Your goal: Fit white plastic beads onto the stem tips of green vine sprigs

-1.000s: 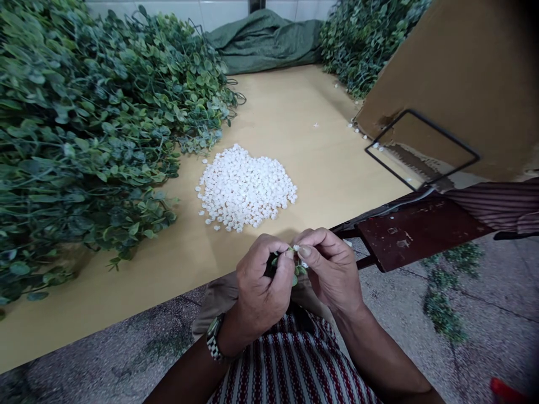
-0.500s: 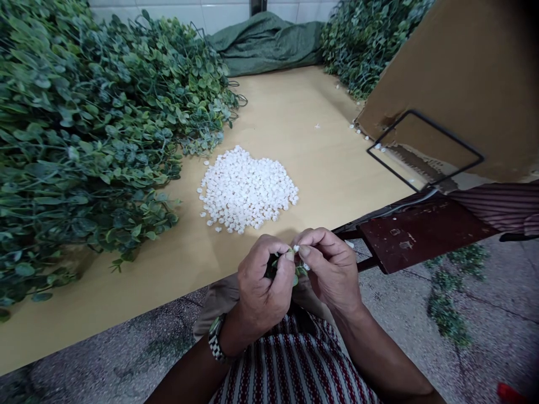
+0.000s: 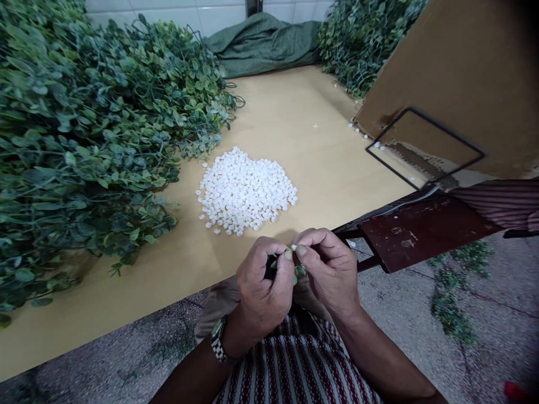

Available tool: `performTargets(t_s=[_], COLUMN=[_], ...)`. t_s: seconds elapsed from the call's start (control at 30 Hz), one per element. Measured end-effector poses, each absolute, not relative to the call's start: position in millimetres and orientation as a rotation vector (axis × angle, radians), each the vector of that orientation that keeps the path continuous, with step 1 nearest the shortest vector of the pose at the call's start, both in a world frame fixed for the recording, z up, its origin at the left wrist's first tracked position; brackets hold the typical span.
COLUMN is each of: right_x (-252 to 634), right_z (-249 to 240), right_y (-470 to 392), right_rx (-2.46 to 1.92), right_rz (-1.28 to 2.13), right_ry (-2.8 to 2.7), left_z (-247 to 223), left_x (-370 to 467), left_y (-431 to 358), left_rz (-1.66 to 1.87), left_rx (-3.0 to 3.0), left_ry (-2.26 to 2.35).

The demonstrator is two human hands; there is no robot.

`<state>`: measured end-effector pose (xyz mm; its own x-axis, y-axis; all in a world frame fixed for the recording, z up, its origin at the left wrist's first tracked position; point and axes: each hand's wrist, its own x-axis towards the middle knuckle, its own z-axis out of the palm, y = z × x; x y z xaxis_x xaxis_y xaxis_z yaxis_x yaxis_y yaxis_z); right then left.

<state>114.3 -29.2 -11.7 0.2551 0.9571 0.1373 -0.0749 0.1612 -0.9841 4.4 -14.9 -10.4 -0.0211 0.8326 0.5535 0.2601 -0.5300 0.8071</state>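
Note:
My left hand [image 3: 266,280] pinches a green leafy sprig [image 3: 300,271] between thumb and forefinger, just in front of the table's near edge. Touching it from the other side, my right hand [image 3: 330,269] grips a tiny white bead [image 3: 293,247] in its fingertips at the sprig's tip. Most of the sprig is hidden behind my fingers. Beyond the hands, a heap of small white beads [image 3: 248,188] lies on the wooden tabletop [image 3: 311,163].
Piled artificial greenery [image 3: 96,129] fills the left of the table; more greenery [image 3: 366,45] stands at the back right. A green cloth sack [image 3: 265,45] lies at the back. At right are a cardboard box [image 3: 455,84], a black wire frame [image 3: 450,132] and a dark red stool [image 3: 425,230].
The view has shifted slightly. Both hands stay together with the sprig and bead, and my right fingertips have closed in a little nearer to the left ones.

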Motion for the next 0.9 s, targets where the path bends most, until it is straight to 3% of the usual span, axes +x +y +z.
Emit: performTargets(t_s=[0.9], right_x=[108.2], right_z=[-16.0], right_y=[-30.4], right_rx=[-1.154], right_rz=[0.753], right_ry=[-1.130], left_z=[-15.1], left_x=[6.4], left_y=[-16.3], left_rz=[1.615], left_rx=[1.759], left_ry=[1.294])
